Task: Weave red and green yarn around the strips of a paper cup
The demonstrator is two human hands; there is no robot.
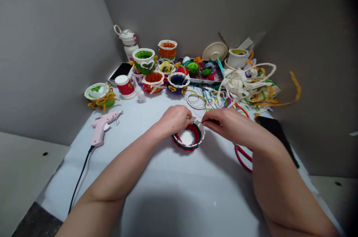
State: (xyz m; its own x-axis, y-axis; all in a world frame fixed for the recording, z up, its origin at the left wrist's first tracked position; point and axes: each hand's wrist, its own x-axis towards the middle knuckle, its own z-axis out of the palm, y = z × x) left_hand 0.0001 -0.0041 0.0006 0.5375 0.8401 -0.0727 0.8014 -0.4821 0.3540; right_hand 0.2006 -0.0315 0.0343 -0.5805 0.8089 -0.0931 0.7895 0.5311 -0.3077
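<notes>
Both grips closed, close together.
Your left hand (175,119) pinches the far rim of the small round red-and-green yarn-wrapped cup (188,138); right hand (223,123) pinched shut beside it, cup just under both grips.

A pink glue gun (102,125) lies at the left of the white table (156,185), its black cord (79,177) trailing off the near edge. Behind it stand a red paper cup (125,87) and a cluster of yarn-wrapped cups (153,78), with a tray of yarn balls (205,81) beside them. To the right sprawls a tangle of lace ribbon (246,84); red-handled scissors (242,157) lie nearer
</notes>
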